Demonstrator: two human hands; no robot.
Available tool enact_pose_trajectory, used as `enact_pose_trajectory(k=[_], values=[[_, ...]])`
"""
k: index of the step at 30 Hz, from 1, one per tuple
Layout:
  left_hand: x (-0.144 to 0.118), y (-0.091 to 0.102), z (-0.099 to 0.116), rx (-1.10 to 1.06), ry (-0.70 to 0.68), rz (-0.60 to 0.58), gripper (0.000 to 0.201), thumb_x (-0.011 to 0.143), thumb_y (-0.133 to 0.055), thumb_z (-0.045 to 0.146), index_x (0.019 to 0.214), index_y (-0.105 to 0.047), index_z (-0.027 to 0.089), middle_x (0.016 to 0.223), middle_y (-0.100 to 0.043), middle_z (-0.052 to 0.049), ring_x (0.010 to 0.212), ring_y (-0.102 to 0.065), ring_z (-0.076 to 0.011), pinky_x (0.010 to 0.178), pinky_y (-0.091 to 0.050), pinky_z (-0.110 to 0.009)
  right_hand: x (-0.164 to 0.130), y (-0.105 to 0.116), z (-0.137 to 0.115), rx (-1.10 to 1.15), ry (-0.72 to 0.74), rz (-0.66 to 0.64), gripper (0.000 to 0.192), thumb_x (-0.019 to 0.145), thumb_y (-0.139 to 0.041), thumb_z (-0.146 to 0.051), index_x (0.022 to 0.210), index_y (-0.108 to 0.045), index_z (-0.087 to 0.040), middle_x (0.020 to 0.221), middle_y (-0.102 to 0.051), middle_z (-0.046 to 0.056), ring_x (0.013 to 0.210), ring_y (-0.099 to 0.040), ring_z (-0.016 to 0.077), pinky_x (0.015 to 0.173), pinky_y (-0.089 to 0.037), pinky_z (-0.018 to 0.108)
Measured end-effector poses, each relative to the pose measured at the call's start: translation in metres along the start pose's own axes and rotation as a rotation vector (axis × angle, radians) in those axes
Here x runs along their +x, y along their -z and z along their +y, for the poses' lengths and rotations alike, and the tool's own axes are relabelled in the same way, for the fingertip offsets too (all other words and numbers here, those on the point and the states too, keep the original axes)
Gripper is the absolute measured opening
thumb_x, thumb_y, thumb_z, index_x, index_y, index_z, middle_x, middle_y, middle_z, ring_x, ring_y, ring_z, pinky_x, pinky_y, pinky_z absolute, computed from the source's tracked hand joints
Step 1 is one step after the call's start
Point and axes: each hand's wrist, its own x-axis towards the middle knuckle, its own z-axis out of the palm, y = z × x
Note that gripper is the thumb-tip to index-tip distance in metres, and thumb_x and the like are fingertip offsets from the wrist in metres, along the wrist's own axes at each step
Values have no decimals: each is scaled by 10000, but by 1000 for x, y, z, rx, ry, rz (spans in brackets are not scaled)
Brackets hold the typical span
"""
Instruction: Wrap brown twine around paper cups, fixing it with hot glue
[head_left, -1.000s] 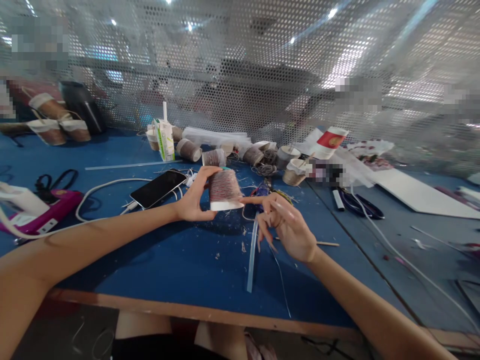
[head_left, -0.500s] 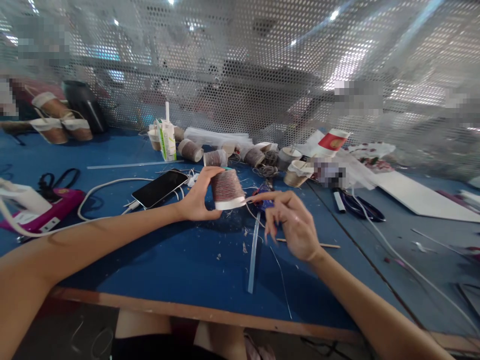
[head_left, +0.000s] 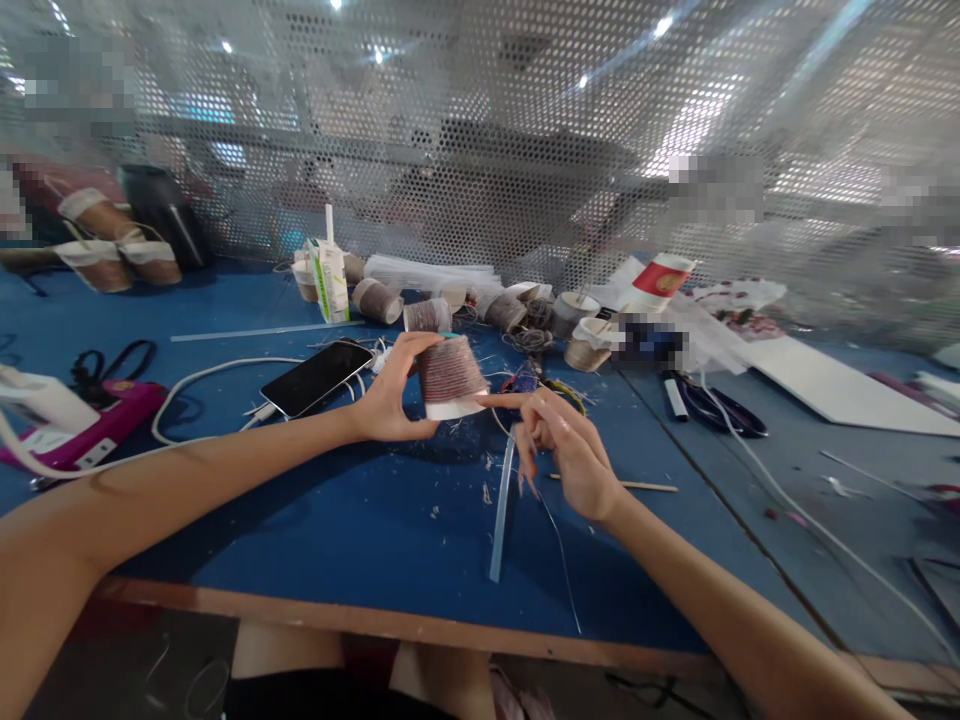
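Note:
My left hand (head_left: pixel 390 395) grips a paper cup (head_left: pixel 448 376) wound with brownish-red thread, holding it upside down above the blue table (head_left: pixel 360 520). My right hand (head_left: pixel 570 450) is just right of the cup, index finger stretched out and touching its white rim, the other fingers curled. A thin thread (head_left: pixel 559 545) trails from this hand down toward the table edge; whether the fingers pinch it is unclear. A clear glue stick (head_left: pixel 501 505) lies on the table below the hands.
A phone (head_left: pixel 316 376) on a white cable lies left of the cup. A pink glue gun (head_left: pixel 82 430) sits far left. Several thread-wrapped cups (head_left: pixel 510 310), a drink carton (head_left: pixel 330 278) and black scissors (head_left: pixel 716 408) lie farther back. A perforated metal screen (head_left: pixel 480 150) closes the far side.
My right hand drew back a little toward me and curled its fingers, the index finger staying at the cup's rim. The left hand kept the cup nearly still.

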Motion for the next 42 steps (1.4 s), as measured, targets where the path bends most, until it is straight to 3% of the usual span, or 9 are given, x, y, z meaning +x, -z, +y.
enact_pose_trajectory(k=[9,13,18,22,28,31,35,38,42], values=[[-2,-5,-9,-93,-78,57,888,687,-773,439,1423,-298,290,1359,-373,-142,1325,-400,-352,1059,-451,-568,10,18,7,164,62,409,347,867,-549,-452,634,-429,-223,777,-724,37,302,-387,59,266,-317,230],[-5,-7,-15,-157,-78,12,925,709,-778,458,1442,-228,331,1455,-307,-141,1419,-310,-386,1146,-331,-628,6,12,-5,263,79,290,310,841,-549,-468,674,-450,-226,849,-736,47,322,-418,71,281,-344,242],[-11,-7,-17,-166,-29,-19,962,720,-779,459,1464,-182,332,1450,-320,-141,1376,-396,-361,1112,-417,-577,1,3,-13,342,-15,25,340,835,-510,-529,699,-446,-225,1098,-734,124,358,-469,84,301,-395,268],[-11,-6,-15,-212,-29,-50,998,694,-808,459,1460,-179,350,1469,-307,-140,1370,-418,-379,1087,-445,-575,4,4,-10,401,-97,-36,328,855,-480,-524,723,-434,-226,1145,-724,144,356,-473,88,276,-406,270],[-13,-5,-18,-262,-42,-73,1012,698,-810,450,1461,-151,368,1507,-302,-146,1415,-372,-395,1114,-387,-623,12,16,4,333,-238,212,370,907,-425,-508,667,-409,-227,794,-727,45,287,-363,64,257,-352,236],[-13,-3,-19,-239,-51,-83,1030,695,-808,476,1463,-131,362,1519,-283,-158,1428,-348,-410,1119,-372,-640,12,25,14,134,-123,380,370,893,-501,-514,665,-438,-230,652,-621,-10,321,-379,73,284,-340,226],[-7,-1,-14,-202,-58,-156,1064,704,-803,505,1469,-78,363,1543,-260,-171,1461,-293,-421,1164,-274,-668,11,28,19,-250,302,411,265,835,-647,-490,945,-524,-283,970,-633,30,857,-654,200,709,-586,383],[-2,-2,-9,-224,-85,-255,1084,719,-800,490,1478,-36,369,1557,-258,-183,1472,-286,-417,1166,-270,-670,8,23,16,-521,464,114,771,726,-748,-560,1350,-357,-332,1422,-453,103,1354,-438,325,1098,-396,593],[-1,-5,-7,-240,-99,-361,1074,760,-776,452,1490,6,350,1569,-226,-205,1497,-250,-403,1160,-305,-649,3,16,15,-847,385,-38,966,769,-734,-529,1527,-177,-311,1497,-354,146,1407,-358,356,1145,-359,586]])
